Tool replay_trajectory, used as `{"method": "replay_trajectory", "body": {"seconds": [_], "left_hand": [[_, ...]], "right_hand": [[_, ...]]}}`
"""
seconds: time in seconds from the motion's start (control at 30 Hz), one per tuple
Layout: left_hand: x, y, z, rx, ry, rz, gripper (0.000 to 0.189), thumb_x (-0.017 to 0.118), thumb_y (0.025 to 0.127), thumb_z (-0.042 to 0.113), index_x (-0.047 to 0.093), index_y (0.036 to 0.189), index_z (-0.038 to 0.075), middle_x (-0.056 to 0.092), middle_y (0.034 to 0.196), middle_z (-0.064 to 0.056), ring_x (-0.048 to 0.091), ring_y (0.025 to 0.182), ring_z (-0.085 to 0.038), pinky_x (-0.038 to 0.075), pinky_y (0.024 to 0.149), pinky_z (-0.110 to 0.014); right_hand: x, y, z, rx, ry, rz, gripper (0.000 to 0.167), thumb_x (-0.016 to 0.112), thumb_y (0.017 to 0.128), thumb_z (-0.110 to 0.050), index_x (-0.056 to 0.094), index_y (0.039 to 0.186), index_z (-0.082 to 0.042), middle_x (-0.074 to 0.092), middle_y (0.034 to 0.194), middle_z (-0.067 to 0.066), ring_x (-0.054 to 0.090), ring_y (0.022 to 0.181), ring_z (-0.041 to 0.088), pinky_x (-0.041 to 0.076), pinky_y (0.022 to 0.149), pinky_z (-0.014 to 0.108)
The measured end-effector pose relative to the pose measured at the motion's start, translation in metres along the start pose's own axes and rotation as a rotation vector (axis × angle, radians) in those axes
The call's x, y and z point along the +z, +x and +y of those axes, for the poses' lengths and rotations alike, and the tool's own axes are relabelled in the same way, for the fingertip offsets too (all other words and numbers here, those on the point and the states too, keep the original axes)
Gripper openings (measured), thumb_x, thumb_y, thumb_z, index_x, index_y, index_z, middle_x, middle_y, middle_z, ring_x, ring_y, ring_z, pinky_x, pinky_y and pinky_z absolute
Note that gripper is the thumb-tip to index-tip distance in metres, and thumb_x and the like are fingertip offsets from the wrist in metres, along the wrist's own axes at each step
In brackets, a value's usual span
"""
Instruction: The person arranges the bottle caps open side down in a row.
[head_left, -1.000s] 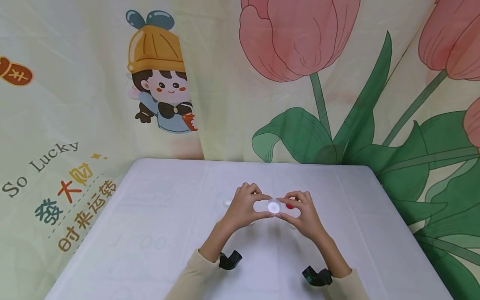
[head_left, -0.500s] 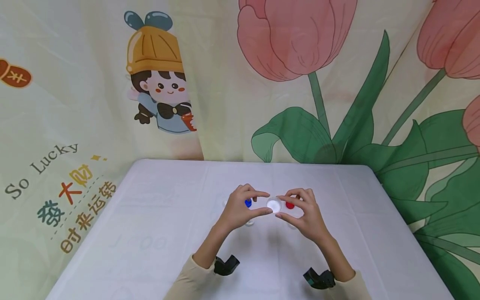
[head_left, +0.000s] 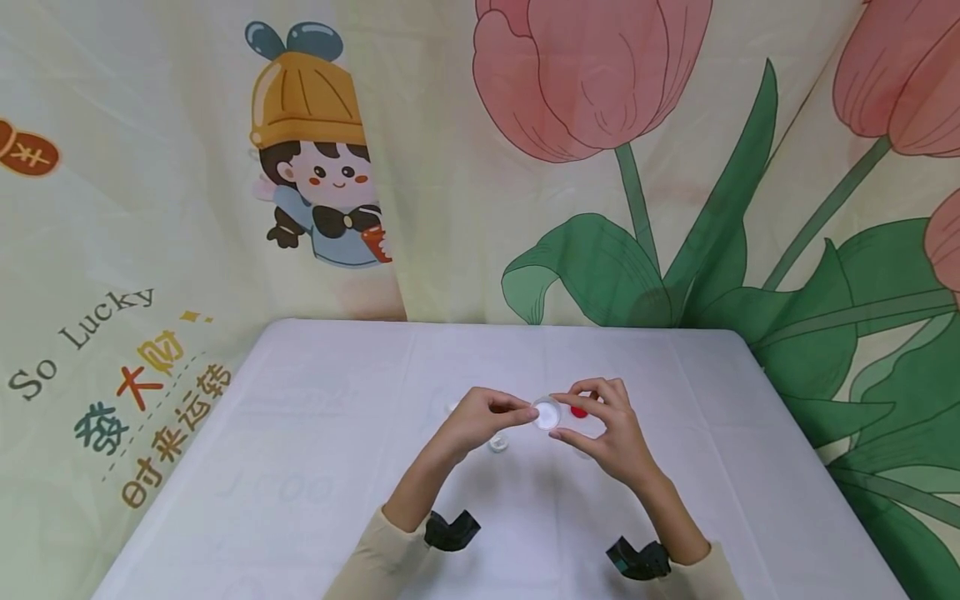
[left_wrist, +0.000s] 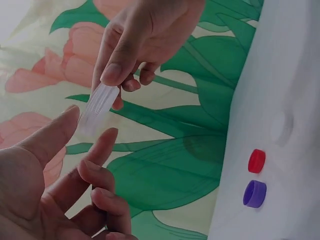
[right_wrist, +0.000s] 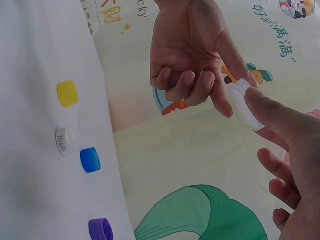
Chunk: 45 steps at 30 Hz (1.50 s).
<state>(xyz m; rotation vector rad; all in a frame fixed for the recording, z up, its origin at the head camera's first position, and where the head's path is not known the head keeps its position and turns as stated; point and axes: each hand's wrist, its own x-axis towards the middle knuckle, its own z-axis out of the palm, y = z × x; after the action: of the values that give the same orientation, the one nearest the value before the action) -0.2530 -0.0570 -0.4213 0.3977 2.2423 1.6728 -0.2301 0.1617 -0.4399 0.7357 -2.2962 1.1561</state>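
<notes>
So, R hand pinches wht cap.

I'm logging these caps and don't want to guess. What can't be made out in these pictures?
Head view: the blue cap, apparently behind the left hand.
Head view: part of the red cap, covered by the right hand.
Right wrist view: print on the white cap, too small and blurred to read.
Left wrist view: what the pale object is, too blurred against white cloth.
Same view: part of the left hand, cut off by the edge.
</notes>
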Motion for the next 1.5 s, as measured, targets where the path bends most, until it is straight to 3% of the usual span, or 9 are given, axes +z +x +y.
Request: {"method": "replay_trajectory", "body": {"seconds": [0.33,0.47,0.57,0.63,0.77,0.9,1.03,1.23,1.5], "left_hand": [[0.004,0.001,0.0,-0.009,-0.026,0.028,0.027,0.073,0.078,0.033,0.074,0.09,0.008,0.067,0.083,-0.002,0.057,0.082,-0.025,0.045,0.069,-0.032],[0.005,0.001,0.0,0.038,0.005,0.078,0.025,0.074,0.077,0.032,0.074,0.089,0.009,0.066,0.08,0.0,0.055,0.079,-0.023,0.045,0.066,-0.031],[0.006,0.0,0.0,0.137,0.113,0.171,0.022,0.076,0.076,0.032,0.075,0.086,0.013,0.061,0.071,0.004,0.052,0.07,-0.016,0.042,0.058,-0.026],[0.006,-0.001,0.001,0.237,0.207,0.254,0.02,0.078,0.074,0.031,0.076,0.085,0.015,0.054,0.064,0.007,0.048,0.065,-0.012,0.038,0.056,-0.025],[0.007,-0.004,0.004,0.465,0.403,0.391,0.019,0.08,0.071,0.03,0.076,0.083,0.016,0.044,0.057,0.012,0.042,0.063,-0.009,0.032,0.062,-0.029],[0.006,-0.007,0.004,0.662,0.565,0.451,0.021,0.081,0.07,0.028,0.076,0.085,0.015,0.044,0.058,0.014,0.037,0.066,-0.008,0.028,0.067,-0.032],[0.005,-0.01,0.002,0.804,0.669,0.473,0.02,0.08,0.07,0.03,0.076,0.086,0.017,0.045,0.058,0.012,0.037,0.069,-0.008,0.028,0.068,-0.032],[0.004,-0.011,0.0,0.933,0.764,0.459,0.02,0.076,0.073,0.034,0.076,0.086,0.018,0.05,0.057,0.012,0.04,0.07,-0.01,0.03,0.069,-0.033],[0.004,-0.01,-0.001,0.954,0.805,0.435,0.021,0.075,0.074,0.035,0.076,0.086,0.018,0.053,0.059,0.012,0.042,0.072,-0.01,0.031,0.071,-0.033]], "right_hand": [[0.0,-0.001,0.002,0.005,-0.004,-0.009,0.041,0.085,0.066,-0.021,0.072,0.104,-0.013,0.054,0.104,-0.001,0.037,0.095,0.014,0.043,0.068,0.035],[0.002,-0.002,0.003,0.0,-0.008,-0.01,0.047,0.085,0.065,-0.021,0.069,0.109,-0.014,0.054,0.105,0.0,0.038,0.096,0.015,0.043,0.07,0.035],[0.003,-0.002,0.005,0.026,0.004,-0.027,0.051,0.084,0.067,-0.021,0.066,0.114,-0.014,0.055,0.106,0.001,0.038,0.097,0.014,0.042,0.071,0.036],[0.003,-0.003,0.006,0.072,0.03,-0.057,0.049,0.081,0.071,-0.022,0.065,0.116,-0.015,0.056,0.106,0.0,0.039,0.097,0.015,0.042,0.071,0.037],[0.004,-0.004,0.012,0.164,0.136,-0.164,0.034,0.072,0.081,-0.02,0.065,0.114,-0.013,0.059,0.106,-0.001,0.042,0.094,0.019,0.04,0.073,0.037],[0.006,-0.004,0.017,0.245,0.33,-0.291,0.024,0.057,0.092,-0.016,0.065,0.114,-0.009,0.06,0.108,0.004,0.044,0.097,0.022,0.037,0.076,0.039],[0.008,-0.004,0.02,0.311,0.491,-0.358,0.024,0.048,0.096,-0.013,0.065,0.112,-0.004,0.058,0.108,0.009,0.044,0.105,0.023,0.036,0.082,0.042],[0.011,-0.005,0.021,0.345,0.552,-0.379,0.022,0.046,0.097,-0.011,0.063,0.094,0.002,0.056,0.104,0.012,0.044,0.096,0.024,0.034,0.078,0.041],[0.01,-0.002,0.018,0.33,0.618,-0.392,0.029,0.045,0.098,-0.016,0.063,0.111,0.003,0.057,0.108,0.014,0.044,0.102,0.035,0.035,0.083,0.044]]}}
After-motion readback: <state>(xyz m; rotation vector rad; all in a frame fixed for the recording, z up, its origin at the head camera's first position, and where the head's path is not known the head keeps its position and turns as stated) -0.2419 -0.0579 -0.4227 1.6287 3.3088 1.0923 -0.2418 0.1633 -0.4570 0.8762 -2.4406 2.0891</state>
